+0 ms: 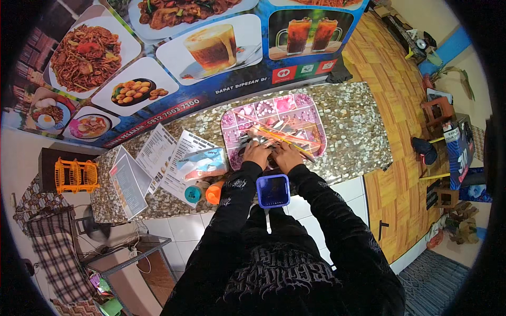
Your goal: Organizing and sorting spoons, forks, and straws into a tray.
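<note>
A pink patterned tray (324,138) lies on the stone-covered counter before me. Loose spoons, forks and other metal cutlery (255,132) are heaped in it, crossed by several long thin sticks or straws (290,139). My left hand (256,153) is over the near left part of the pile, touching cutlery. Close beside it, my right hand (287,154) rests at the near end of the sticks. The fingertips of both hands are partly hidden, so a firm grip cannot be made out. A blue square plastic container (273,191) stands between my forearms, near the counter's front edge.
Left of the tray are a tissue pack (203,162), printed menu sheets (184,152), a folded menu card (128,185), a teal lid (193,194) and an orange lid (213,193). A large food banner (237,83) borders the counter's far side. An orange rack (76,175) stands far left.
</note>
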Motion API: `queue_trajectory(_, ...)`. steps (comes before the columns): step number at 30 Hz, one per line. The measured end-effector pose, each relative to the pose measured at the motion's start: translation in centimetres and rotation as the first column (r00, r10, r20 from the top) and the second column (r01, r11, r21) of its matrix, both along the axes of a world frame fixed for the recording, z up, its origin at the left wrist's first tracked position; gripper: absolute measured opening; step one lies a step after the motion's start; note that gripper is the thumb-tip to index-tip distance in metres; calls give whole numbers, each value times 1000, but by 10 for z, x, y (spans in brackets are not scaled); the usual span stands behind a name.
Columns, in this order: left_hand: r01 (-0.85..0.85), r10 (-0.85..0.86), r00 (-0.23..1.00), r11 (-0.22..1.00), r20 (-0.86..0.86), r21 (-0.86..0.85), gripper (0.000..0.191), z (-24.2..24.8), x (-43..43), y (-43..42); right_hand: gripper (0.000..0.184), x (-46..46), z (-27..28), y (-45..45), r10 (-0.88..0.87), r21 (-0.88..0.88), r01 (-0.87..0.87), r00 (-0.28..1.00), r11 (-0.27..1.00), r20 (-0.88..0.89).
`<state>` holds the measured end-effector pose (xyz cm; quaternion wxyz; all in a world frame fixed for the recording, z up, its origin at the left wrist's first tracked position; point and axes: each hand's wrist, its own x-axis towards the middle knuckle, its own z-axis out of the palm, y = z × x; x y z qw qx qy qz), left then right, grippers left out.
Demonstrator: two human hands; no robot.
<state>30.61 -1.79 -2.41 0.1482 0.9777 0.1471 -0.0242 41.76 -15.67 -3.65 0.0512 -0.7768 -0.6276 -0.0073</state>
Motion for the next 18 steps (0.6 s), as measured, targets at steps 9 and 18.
queue_trajectory(9, -38, 38, 999, 999, -32, 7, 26, -1, 1, 0, 21, 1, 0, 3, -25, -35, 24, 1000, 999, -16)
queue_trajectory(18, -48, 57, 996, 992, 73, -120, 24, 50, -2, 12, 22, 11, 33, 3, -57, 70, 68, 987, 995, -151)
